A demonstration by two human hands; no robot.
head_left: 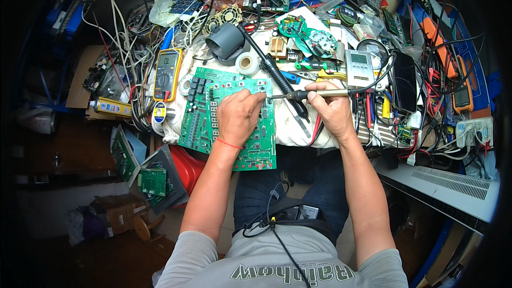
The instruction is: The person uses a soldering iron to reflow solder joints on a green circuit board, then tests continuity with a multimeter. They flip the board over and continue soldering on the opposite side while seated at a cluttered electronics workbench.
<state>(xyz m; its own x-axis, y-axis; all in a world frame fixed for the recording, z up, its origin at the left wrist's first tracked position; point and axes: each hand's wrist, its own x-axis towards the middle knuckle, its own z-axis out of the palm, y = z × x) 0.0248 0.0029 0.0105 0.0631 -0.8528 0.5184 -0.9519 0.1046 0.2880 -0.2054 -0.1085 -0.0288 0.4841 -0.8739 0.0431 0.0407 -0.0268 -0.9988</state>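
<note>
A green circuit board with a row of digit displays lies at the front edge of the bench. My left hand rests over it, fingers pinched near the board's upper right; whatever they hold is too small to tell. From the right, my right hand grips a soldering iron. Its tip points left, close to my left fingertips; I cannot tell whether it touches the board. A long black tool with a ribbed middle lies slanted beneath the iron. Behind the board stands a white spool.
A yellow multimeter stands to the left. Behind are a grey cylinder and round green boards. Rightward lie a white device with a screen, a black phone, tangled cables and a power strip. A red stool sits below left.
</note>
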